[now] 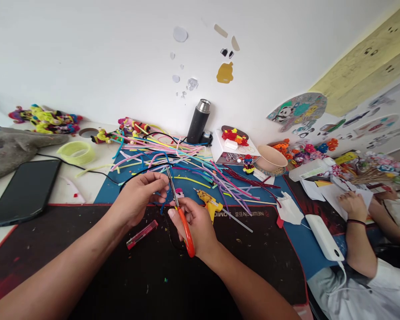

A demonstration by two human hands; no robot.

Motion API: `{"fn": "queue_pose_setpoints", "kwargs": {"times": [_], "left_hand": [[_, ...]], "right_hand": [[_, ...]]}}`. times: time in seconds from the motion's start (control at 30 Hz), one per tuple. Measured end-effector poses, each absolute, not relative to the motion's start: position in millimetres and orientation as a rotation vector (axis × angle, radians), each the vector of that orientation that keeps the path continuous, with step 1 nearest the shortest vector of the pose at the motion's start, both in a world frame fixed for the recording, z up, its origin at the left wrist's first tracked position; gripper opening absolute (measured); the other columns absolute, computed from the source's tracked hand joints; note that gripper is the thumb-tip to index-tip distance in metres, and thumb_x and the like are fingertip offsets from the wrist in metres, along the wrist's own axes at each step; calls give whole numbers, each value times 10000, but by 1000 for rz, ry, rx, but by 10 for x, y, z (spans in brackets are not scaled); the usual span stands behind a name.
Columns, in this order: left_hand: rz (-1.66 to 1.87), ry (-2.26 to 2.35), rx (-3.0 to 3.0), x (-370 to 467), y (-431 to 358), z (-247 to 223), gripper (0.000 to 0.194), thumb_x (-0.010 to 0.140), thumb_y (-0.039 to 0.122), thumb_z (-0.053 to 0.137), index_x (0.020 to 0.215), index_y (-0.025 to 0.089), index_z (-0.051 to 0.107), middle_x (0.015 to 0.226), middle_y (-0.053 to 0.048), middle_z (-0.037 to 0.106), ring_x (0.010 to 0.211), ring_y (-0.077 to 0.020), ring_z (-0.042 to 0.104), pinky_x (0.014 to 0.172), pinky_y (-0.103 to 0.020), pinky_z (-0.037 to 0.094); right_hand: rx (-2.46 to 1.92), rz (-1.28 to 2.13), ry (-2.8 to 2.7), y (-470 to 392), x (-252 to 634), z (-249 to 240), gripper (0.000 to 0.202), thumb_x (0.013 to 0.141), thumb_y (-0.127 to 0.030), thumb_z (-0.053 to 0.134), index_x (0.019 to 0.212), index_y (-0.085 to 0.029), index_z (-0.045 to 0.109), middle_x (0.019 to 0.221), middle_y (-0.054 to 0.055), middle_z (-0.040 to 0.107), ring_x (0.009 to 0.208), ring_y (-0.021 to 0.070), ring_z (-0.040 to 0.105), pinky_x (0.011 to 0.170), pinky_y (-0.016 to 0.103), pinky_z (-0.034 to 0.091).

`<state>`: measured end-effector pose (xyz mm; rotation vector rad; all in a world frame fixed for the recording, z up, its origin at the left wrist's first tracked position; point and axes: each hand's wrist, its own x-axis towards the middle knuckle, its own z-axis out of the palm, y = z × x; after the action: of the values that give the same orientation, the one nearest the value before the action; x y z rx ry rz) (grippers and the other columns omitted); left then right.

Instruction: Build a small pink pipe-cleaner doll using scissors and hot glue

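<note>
My right hand (198, 224) grips orange-handled scissors (187, 231), their blades pointing up and away from me. Beside the blades, my left hand (146, 193) is closed in a pinch, with a blue pipe cleaner (162, 207) showing at its fingertips; the exact hold is partly hidden. A small pink figure piece (179, 192) shows just behind my right hand. A yellow glue gun (209, 203) lies right of that hand. On the dark mat (120, 275) below my left hand is a pink-red translucent lighter-like stick (142, 234). Loose pipe cleaners (193, 155) are heaped beyond both hands.
A black thermos (199, 121) and a white box (231, 153) stand by the wall. To the left lie a phone (25, 191) and a yellow-green coil (76, 153). A white power bank (324, 238) is at right, near another person's hand (353, 205).
</note>
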<state>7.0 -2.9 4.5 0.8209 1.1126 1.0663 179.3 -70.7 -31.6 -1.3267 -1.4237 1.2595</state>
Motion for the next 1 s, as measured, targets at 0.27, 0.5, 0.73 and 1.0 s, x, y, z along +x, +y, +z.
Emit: {"fn": "queue_pose_setpoints", "kwargs": {"times": [0.27, 0.5, 0.73, 1.0], "left_hand": [[1054, 1095, 786, 70, -25, 11, 430, 527, 468, 1028, 697, 190, 748, 707, -10, 662, 614, -141, 577, 542, -249, 469], [1039, 1103, 790, 64, -15, -47, 443, 526, 476, 1037, 714, 186, 760, 697, -10, 651, 627, -146, 578, 546, -246, 474], [1006, 1116, 799, 64, -8, -83, 435, 534, 470, 1017, 715, 182, 747, 678, -2, 644, 599, -136, 561, 530, -242, 460], [974, 1156, 806, 93, 9, -105, 437, 523, 470, 994, 723, 179, 738, 675, 1, 646, 584, -131, 568, 524, -232, 465]], "right_hand": [[-1336, 1265, -1406, -701, 1779, -308, 390, 966, -565, 768, 1103, -200, 766, 758, -1, 643, 497, 104, 494, 434, 223, 369], [-1358, 1237, -1423, -694, 1798, -356, 307, 972, -507, 766, 1060, -213, 762, 706, -18, 617, 516, 119, 495, 497, 246, 393], [-1403, 1203, -1455, -670, 1812, -388, 235, 930, -432, 763, 1018, -215, 752, 815, 27, 721, 663, 175, 640, 676, 295, 546], [-1409, 1125, -1498, -669, 1829, -465, 181, 900, -379, 722, 987, -222, 745, 823, 39, 755, 685, 203, 700, 693, 309, 562]]}}
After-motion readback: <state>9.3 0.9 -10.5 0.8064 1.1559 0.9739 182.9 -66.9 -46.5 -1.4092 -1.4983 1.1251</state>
